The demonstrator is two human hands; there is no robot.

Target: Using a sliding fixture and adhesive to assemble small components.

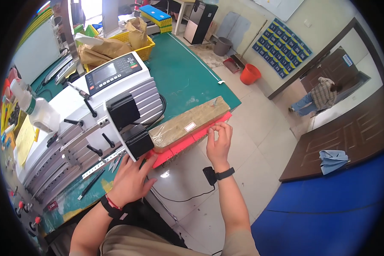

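At the left, a white plastic bottle (47,114) stands beside a white benchtop machine with ribbed grey metal plates and a dark control panel (114,73), and a thin black pen-like tool (91,184) lies near its front edge. Next comes the left hand (130,181), its thumb spread wide from the fingers; the foremost fingertips reach the left end of a long, flat, bright red strip (181,146), just below a square black motor housing (138,143), and some fingertips are hidden there. The strip runs along the near side of a long brown block (175,131) wrapped in clear film, which lies by the near edge of the green table (175,64), to the right of the machine. Farther right, the right hand (219,145) is narrow, fingers curled with the thumb close by, at the strip's right part; whether it pinches or only presses the strip, I cannot tell. The hands seem to be steadying the strip against the block. To do that well, both ends call for even, light pressure, so the strip stays straight and flush without bowing at its middle, and the left fingers are best kept clear of the motor housing's underside.
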